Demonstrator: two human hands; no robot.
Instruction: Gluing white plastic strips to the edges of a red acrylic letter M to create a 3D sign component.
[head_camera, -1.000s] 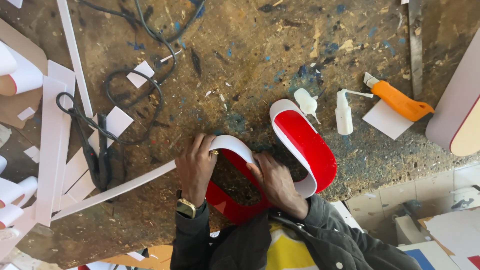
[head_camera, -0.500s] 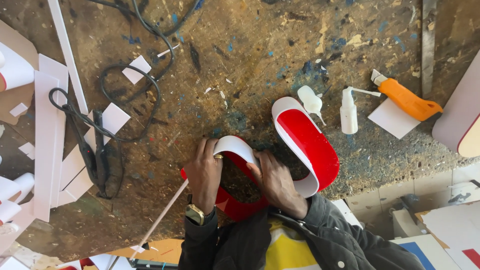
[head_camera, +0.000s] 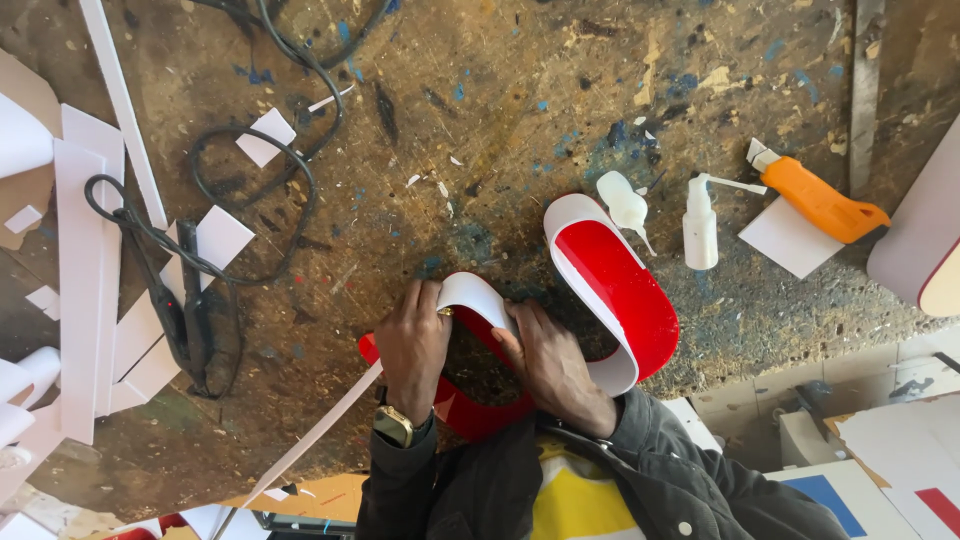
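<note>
A red curved letter shape with a white edge band lies on the paint-stained workbench. My left hand presses the white strip against the red piece's curved edge. My right hand grips the same bend from the other side. The loose tail of the strip runs down to the lower left, past my wrist with a gold watch.
Two small white glue bottles and an orange utility knife on a white card lie at the right. Black cables and white strips lie at the left. A red-edged white panel sits far right.
The strip's loose tail has swung from pointing left to hanging toward the lower left. Both hands stayed on the bend, shifting slightly.
</note>
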